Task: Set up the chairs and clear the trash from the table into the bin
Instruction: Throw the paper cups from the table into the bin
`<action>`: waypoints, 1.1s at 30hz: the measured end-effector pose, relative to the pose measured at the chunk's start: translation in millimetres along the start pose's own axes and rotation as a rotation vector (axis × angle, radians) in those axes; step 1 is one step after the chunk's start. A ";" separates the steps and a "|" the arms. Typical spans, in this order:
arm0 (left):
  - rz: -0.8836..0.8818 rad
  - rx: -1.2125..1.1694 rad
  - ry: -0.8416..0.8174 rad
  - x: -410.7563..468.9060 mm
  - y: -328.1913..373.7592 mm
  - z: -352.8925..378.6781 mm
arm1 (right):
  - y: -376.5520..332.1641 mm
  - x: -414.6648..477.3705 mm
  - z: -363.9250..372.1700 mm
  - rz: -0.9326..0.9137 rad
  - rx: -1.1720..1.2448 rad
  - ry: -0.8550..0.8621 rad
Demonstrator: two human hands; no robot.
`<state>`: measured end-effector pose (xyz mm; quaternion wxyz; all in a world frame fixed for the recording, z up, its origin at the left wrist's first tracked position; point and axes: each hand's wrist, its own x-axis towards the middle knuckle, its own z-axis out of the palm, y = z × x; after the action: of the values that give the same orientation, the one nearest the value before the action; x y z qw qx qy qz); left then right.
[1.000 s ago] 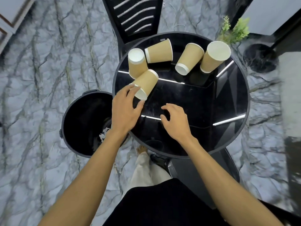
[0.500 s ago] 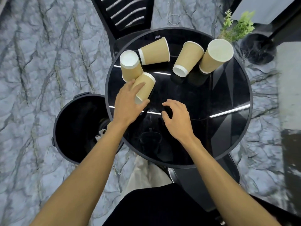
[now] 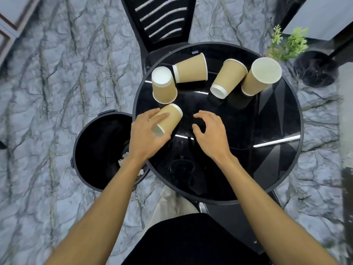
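a tan paper cup (image 3: 169,119) with a white rim is lying tilted at the left edge of the round black surface (image 3: 267,150), and the left hand (image 3: 147,136) is closing its grip around it. the right hand (image 3: 212,134) is hovering loosely curled and empty just beside. four more cups (image 3: 229,77) are crowding the far side. the black bin (image 3: 99,150) is sitting on the floor, touching the surface's left edge, with a chair (image 3: 162,22) beyond.

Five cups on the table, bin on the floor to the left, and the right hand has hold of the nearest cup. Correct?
Not quite. The head view shows the left hand gripping the nearest cup; the right hand is empty above the table. The five cups and the bin on the floor to the left are right.
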<state>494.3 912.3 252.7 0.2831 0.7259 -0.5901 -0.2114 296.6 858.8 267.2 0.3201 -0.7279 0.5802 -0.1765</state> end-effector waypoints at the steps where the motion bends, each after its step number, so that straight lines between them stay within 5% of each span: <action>1: -0.011 0.009 0.012 -4.7 -3.9 -5.1 | -5.3 5.1 -0.9 -0.021 0.006 0.003; 16: -0.102 0.068 0.255 -5.0 -73.4 -69.1 | -79.4 96.3 27.8 -0.231 0.044 0.023; 33: -0.134 0.001 0.257 37.3 -89.7 -54.4 | -74.5 129.0 65.0 -0.278 0.023 0.013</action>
<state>603.4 897.5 235.3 0.3415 0.7848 -0.4993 -0.1347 426.0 761.3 254.8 0.2971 -0.7964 0.4737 -0.2302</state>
